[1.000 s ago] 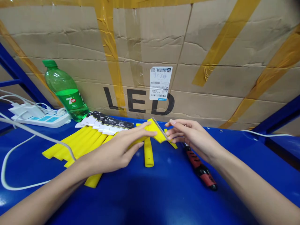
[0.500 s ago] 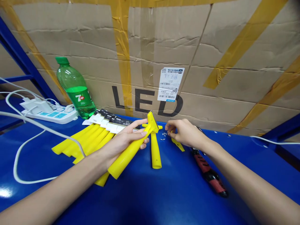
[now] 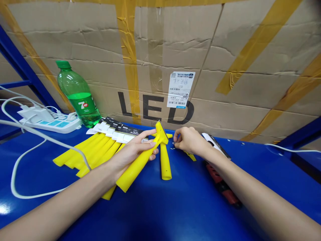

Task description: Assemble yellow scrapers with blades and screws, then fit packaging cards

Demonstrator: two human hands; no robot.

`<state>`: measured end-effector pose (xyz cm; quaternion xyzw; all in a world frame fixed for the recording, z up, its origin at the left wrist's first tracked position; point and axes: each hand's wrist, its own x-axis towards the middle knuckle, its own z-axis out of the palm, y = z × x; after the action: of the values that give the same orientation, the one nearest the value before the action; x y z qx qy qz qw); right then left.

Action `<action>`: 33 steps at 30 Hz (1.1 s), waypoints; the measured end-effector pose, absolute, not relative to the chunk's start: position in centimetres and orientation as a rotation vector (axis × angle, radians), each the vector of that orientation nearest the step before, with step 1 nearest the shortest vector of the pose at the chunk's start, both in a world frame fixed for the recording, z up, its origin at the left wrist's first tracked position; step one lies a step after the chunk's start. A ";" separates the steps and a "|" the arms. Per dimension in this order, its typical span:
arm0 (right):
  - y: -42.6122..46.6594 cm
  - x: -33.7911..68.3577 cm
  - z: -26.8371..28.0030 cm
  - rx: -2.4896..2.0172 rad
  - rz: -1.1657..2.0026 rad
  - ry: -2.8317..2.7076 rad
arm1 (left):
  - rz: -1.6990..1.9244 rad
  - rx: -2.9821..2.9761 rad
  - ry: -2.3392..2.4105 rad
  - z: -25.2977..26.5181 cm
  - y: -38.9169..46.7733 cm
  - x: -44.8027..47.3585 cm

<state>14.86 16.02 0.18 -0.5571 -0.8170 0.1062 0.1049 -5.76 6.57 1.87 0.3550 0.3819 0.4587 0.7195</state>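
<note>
Yellow plastic scraper [image 3: 137, 165]: bladed, clamped in my left hand [image 3: 134, 147]. Silvery metal screws [image 3: 173, 148]: loose beside bunched right hand [image 3: 190, 141], grip unclear.

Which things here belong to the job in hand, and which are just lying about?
Likely in the job:
yellow tool in left hand
metal bits at right hand
loose yellow piece
second yellow tool
yellow tools with cards
red-black tool

Likely just lying about:
bottle
power strip
carton

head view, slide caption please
Left hand holding a yellow plastic scraper, right hand beside small silvery metal pieces on a blue tabletop.
</note>
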 end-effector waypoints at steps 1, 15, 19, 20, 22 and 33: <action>16.0 14.8 0.3 -1.649 0.308 -2.399 | 1.023 0.780 0.848 1.9 6.6 -5.7; 15.6 15.5 0.6 -1.666 0.428 -2.348 | 1.017 0.778 0.838 1.2 6.7 -5.6; 15.3 16.5 1.2 -1.605 0.520 -2.320 | 1.035 0.757 0.845 1.1 6.7 -5.4; 15.2 16.7 1.3 -1.568 0.543 -2.332 | 1.026 0.765 0.854 1.2 6.7 -5.4; 15.1 16.8 1.3 -1.485 0.572 -2.367 | 1.015 0.784 0.863 1.3 6.7 -5.4; 14.4 16.3 0.5 -1.277 0.631 -2.540 | 1.031 0.777 0.895 1.3 6.9 -5.9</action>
<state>16.34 14.36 0.54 -0.4356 -0.8664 0.2153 0.1147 -5.90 6.90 1.28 0.3499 0.4030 0.4639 0.7071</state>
